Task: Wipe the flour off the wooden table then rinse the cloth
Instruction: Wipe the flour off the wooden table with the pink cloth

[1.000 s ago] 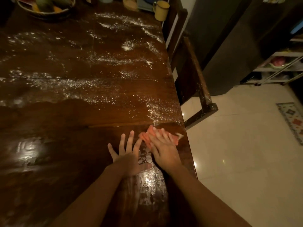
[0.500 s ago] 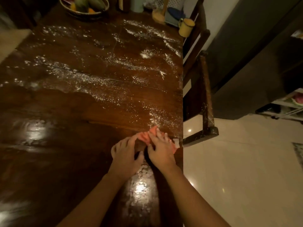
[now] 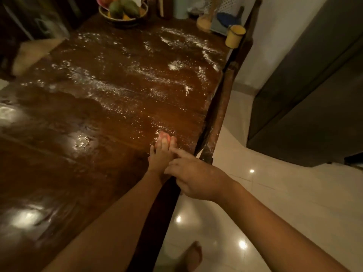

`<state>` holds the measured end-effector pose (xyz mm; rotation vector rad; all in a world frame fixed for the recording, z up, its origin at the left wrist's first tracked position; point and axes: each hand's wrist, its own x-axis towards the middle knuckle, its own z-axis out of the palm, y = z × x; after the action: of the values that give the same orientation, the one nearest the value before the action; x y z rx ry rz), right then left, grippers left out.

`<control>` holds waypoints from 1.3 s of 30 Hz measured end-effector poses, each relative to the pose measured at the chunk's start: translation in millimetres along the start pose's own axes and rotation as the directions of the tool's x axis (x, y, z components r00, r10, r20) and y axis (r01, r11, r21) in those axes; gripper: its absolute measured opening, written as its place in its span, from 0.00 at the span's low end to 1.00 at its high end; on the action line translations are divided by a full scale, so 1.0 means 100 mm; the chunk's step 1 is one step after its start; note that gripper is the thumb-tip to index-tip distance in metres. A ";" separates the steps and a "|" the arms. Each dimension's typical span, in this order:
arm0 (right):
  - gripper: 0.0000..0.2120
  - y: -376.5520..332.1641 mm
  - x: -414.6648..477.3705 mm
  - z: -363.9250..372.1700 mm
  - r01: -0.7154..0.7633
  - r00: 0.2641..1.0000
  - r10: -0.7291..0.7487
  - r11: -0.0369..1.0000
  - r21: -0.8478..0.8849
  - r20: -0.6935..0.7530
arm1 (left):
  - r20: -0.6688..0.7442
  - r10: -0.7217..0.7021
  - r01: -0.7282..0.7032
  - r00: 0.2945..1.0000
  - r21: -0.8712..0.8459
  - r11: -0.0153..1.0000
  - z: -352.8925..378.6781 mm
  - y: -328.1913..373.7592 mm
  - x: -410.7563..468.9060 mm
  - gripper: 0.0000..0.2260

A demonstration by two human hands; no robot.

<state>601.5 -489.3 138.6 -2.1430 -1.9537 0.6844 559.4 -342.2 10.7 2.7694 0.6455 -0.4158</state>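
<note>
Indoors, under dim warm light, a long dark wooden counter [image 3: 59,154] fills the left and centre of the view, with bright glare patches on its near-left part. White flour [image 3: 121,95] lies in scattered streaks across its middle and far end. At the far end stands a bowl of fruit [image 3: 122,10], and further right a yellow mug [image 3: 234,36] sits near the counter's right edge. Closer to the viewer along that edge, the person's left hand [image 3: 160,157] lies palm down, its straight fingers [image 3: 163,143] pressing on a pink-orange cloth [image 3: 164,136]. Only a small part of the cloth shows past the fingertips, at the border of the flour. Just to the right, the right hand [image 3: 196,179] is at the counter's edge beside the left wrist, its fingers loosely bent and released, with nothing seen in them. A wooden chair back [image 3: 220,114] stands against the counter's right side. Beyond it are glossy pale floor tiles [image 3: 275,193], a bare foot [image 3: 191,256] and a tall dark cabinet [image 3: 314,95].
</note>
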 end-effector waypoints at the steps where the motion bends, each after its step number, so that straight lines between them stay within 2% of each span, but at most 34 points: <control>1: 0.14 0.01 -0.01 -0.04 0.005 0.999 -0.007 0.999 -0.038 -0.045 | 0.001 0.061 -0.061 0.998 0.041 0.997 -0.01 0.00 -0.01 0.31; 3: 0.15 0.10 -0.05 -0.18 -0.052 0.984 0.026 0.988 -0.147 -0.179 | 0.035 0.194 -0.193 0.980 -0.042 0.980 -0.02 0.00 -0.15 0.32; 4: 0.15 0.20 -0.08 -0.25 -0.116 0.970 0.082 0.983 -0.140 -0.228 | 0.054 0.257 -0.252 0.965 -0.097 0.963 0.01 -0.02 -0.25 0.34; 6: 0.18 0.46 -0.12 -0.35 -0.220 0.960 0.200 0.971 -0.090 -0.195 | 0.066 0.354 -0.352 0.933 -0.039 0.935 0.07 -0.07 -0.46 0.39; 8: 0.23 0.71 -0.11 -0.37 -0.186 0.977 0.171 0.976 -0.114 -0.126 | 0.045 0.375 -0.376 0.926 0.018 0.927 0.17 -0.15 -0.60 0.35; 10: 0.25 0.90 -0.08 -0.40 -0.129 0.987 0.116 0.984 -0.125 -0.110 | 0.066 0.356 -0.357 0.932 0.005 0.934 0.19 -0.19 -0.64 0.29; 12: 0.22 1.10 -0.03 -0.50 -0.139 0.983 0.115 0.976 -0.168 -0.146 | 0.094 0.334 -0.338 0.938 0.027 0.941 0.16 -0.17 -0.56 0.31; 15: 0.21 1.36 0.12 -0.61 -0.227 0.964 0.195 0.957 -0.180 -0.182 | 0.095 0.278 -0.281 0.956 0.019 0.960 0.03 -0.12 -0.23 0.34; 17: 0.22 1.40 0.22 -0.62 -0.298 0.942 0.253 0.932 -0.205 -0.219 | 0.033 0.241 -0.239 0.970 -0.046 0.970 -0.02 -0.05 0.11 0.38; 20: 0.23 1.40 0.28 -0.61 -0.328 0.935 0.245 0.873 -0.362 -0.257 | -0.004 0.113 -0.112 0.994 -0.162 0.980 -0.10 0.13 0.73 0.43; 22: 0.23 1.49 0.31 -0.66 -0.278 0.953 0.195 0.864 -0.421 -0.231 | -0.049 -0.004 -0.006 0.999 -0.209 0.978 -0.11 0.30 1.06 0.39; 24: 0.22 1.62 0.36 -0.76 -0.249 0.964 0.188 0.880 -0.405 -0.186 | -0.141 -0.012 -0.015 0.990 -0.190 0.982 -0.10 0.44 1.18 0.37; 26: 0.21 1.76 0.49 -0.89 -0.241 0.970 0.204 0.880 -0.409 -0.135 | -0.184 0.098 -0.138 0.978 -0.224 0.965 -0.06 0.46 1.08 0.31; 29: 0.19 2.00 0.71 -1.10 -0.274 0.961 0.263 0.857 -0.436 -0.086 | -0.106 0.409 -0.421 0.906 -0.149 0.895 -0.04 0.21 0.77 0.25; 31: 0.15 2.14 0.84 -1.18 -0.312 0.948 0.308 0.846 -0.433 -0.082 | -0.050 0.523 -0.525 0.851 -0.100 0.845 -0.08 -0.14 0.59 0.25; 32: 0.14 2.18 0.90 -1.19 -0.333 0.940 0.334 0.848 -0.412 -0.072 | -0.051 0.531 -0.533 0.846 -0.101 0.840 -0.12 -0.33 0.51 0.29; 34: 0.13 2.19 0.96 -1.21 -0.349 0.931 0.363 0.857 -0.379 -0.037 | -0.150 0.422 -0.443 0.894 -0.161 0.882 -0.22 -0.68 0.41 0.38; 36: 0.14 2.18 0.99 -1.23 -0.330 0.936 0.352 0.862 -0.385 -0.015 | -0.266 0.111 -0.189 0.957 -0.286 0.940 -0.30 -0.98 0.45 0.39; 37: 0.14 2.18 0.98 -1.25 -0.313 0.941 0.339 0.861 -0.401 -0.006 | -0.286 -0.069 -0.033 0.956 -0.337 0.941 -0.31 -1.07 0.52 0.36; 39: 0.15 2.18 0.96 -1.28 -0.264 0.951 0.308 0.856 -0.445 0.029 | -0.300 -0.393 0.241 0.869 -0.438 0.866 -0.35 -1.00 0.73 0.27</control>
<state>856.9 -401.6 139.6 -2.7604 -2.0090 0.4232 583.1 -215.9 -0.3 2.3666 1.1578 0.1917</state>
